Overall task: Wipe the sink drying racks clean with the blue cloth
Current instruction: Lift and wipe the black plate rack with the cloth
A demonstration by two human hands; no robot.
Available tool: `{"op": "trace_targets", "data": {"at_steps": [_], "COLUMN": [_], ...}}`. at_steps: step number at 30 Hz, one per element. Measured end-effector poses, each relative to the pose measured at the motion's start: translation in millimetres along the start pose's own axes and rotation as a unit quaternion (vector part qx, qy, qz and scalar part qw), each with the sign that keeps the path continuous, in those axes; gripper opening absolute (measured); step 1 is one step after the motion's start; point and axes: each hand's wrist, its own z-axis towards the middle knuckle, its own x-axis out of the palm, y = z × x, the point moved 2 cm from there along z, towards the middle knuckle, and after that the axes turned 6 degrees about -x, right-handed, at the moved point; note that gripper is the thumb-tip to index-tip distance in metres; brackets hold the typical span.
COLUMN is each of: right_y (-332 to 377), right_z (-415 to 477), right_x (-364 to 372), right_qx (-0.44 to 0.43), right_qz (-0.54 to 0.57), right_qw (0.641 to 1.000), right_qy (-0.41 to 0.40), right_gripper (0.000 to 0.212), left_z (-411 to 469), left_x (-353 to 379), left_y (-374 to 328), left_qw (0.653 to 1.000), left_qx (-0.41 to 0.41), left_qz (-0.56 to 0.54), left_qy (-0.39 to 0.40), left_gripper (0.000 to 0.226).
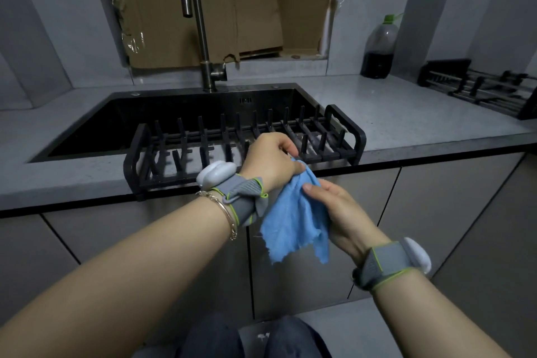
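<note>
A black drying rack (186,151) with upright pegs lies across the front edge of the dark sink (122,116). In front of the rack's right half, my left hand (270,158) grips the top of the blue cloth (293,221). The cloth hangs down with a frayed lower edge. My right hand (340,212) holds the cloth's right side from below, thumb on top. Both hands are just in front of the counter edge, not touching the rack. A second black rack (479,87) lies on the counter at the far right.
A tall curved faucet (200,38) rises behind the sink. A plastic bottle (377,49) of dark liquid stands on the grey counter (406,113) at the back right. Cardboard (232,3) covers the wall opening. Grey cabinet doors (436,212) are below the counter.
</note>
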Motion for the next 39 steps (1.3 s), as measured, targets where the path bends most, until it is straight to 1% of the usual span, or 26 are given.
{"op": "trace_targets", "data": {"at_steps": [1,3,5,6,8,9,10,11,12,14,16,18,20,21,23,25,28,29,31,32,33,34,37,38,39], "right_y": [-4.6,-12.9,-16.2,-15.9,-10.9,-7.6,-5.5,-3.9,-3.0,-0.2,0.1,-5.7,-16.4,-20.2,-28.4,-30.1,-25.4,-22.5,-18.9,-19.2,-20.6,-22.5,-35.6,-37.0,-35.8], "right_z": [0.4,0.8,2.8,4.7,10.7,13.6,16.8,18.7,22.6,25.3,28.0,33.7,35.8,34.6,34.1,36.7,44.7,44.3,46.3,46.1,46.8,46.0,43.5,44.0,44.8], "right_x": [2.8,7.4,7.2,3.9,-6.6,-12.0,-15.6,-15.2,-11.7,-1.6,7.9,16.1,27.4,35.2,45.1,42.7,23.5,14.8,1.7,0.3,4.6,11.8,40.8,43.3,40.9], "right_qx": [-0.006,-0.012,-0.004,-0.003,-0.024,-0.049,-0.080,-0.107,-0.135,-0.191,-0.228,-0.235,-0.235,-0.251,-0.304,-0.337,-0.365,-0.366,-0.347,-0.337,-0.342,-0.356,-0.397,-0.400,-0.402], "right_qz": [0.034,0.049,0.036,0.013,-0.105,-0.168,-0.207,-0.233,-0.260,-0.339,-0.403,-0.482,-0.566,-0.583,-0.593,-0.592,-0.580,-0.560,-0.500,-0.481,-0.480,-0.488,-0.549,-0.556,-0.549], "right_qw": [0.999,0.999,0.997,0.995,0.976,0.957,0.939,0.927,0.916,0.880,0.844,0.804,0.753,0.736,0.717,0.707,0.701,0.712,0.750,0.761,0.760,0.753,0.717,0.713,0.716], "right_qy": [0.002,-0.013,-0.067,-0.103,-0.191,-0.232,-0.262,-0.274,-0.274,-0.271,-0.271,-0.258,-0.242,-0.234,-0.205,-0.190,-0.199,-0.214,-0.259,-0.275,-0.275,-0.260,-0.163,-0.149,-0.155], "right_gripper": [0.019,0.017,0.013,0.014,0.013,0.010,0.010,0.014,0.016,0.016,0.019,0.027,0.035,0.038,0.037,0.032,0.033,0.033,0.035,0.035,0.035,0.034,0.035,0.036,0.034], "left_z": [-0.2,-1.3,-2.2,-1.8,0.6,1.7,3.3,4.9,8.1,9.0,7.2,7.0,6.7,7.4,7.6,7.1,7.8,7.4,7.6,7.3,8.4,8.9,10.2,10.4,10.5], "left_x": [0.3,0.4,-7.0,-13.4,-31.1,-39.1,-44.6,-47.7,-49.8,-47.9,-43.2,-38.9,-34.7,-33.6,-33.4,-33.9,-35.1,-33.7,-32.7,-32.0,-32.4,-32.6,-33.6,-33.9,-33.6], "left_y": [0.2,0.4,0.2,-0.7,-0.6,-0.2,2.0,5.3,10.5,19.8,28.8,36.3,39.9,40.4,40.8,41.8,46.4,46.0,45.7,45.1,45.6,44.6,44.6,44.2,43.8], "left_qw": [1.000,1.000,0.998,0.995,0.978,0.966,0.956,0.948,0.939,0.919,0.896,0.865,0.838,0.835,0.840,0.840,0.841,0.843,0.849,0.851,0.855,0.857,0.866,0.866,0.865], "left_qx": [0.003,0.012,0.038,0.063,0.112,0.127,0.133,0.128,0.118,0.098,0.079,0.076,0.087,0.092,0.093,0.095,0.103,0.105,0.105,0.104,0.103,0.102,0.098,0.097,0.098], "left_qz": [0.000,0.013,0.046,0.069,0.129,0.168,0.212,0.255,0.297,0.373,0.432,0.492,0.535,0.538,0.532,0.534,0.530,0.527,0.517,0.514,0.508,0.505,0.491,0.491,0.492], "left_qy": [-0.005,-0.002,-0.016,-0.045,-0.122,-0.148,-0.151,-0.141,-0.124,-0.083,-0.061,-0.059,-0.062,-0.060,-0.047,-0.034,-0.022,-0.020,-0.019,-0.017,-0.018,-0.019,-0.016,-0.013,-0.008], "left_gripper": [0.031,0.031,0.027,0.021,0.004,0.012,0.021,0.032,0.042,0.062,0.072,0.071,0.062,0.056,0.044,0.039,0.039,0.039,0.038,0.038,0.038,0.037,0.035,0.035,0.035]}}
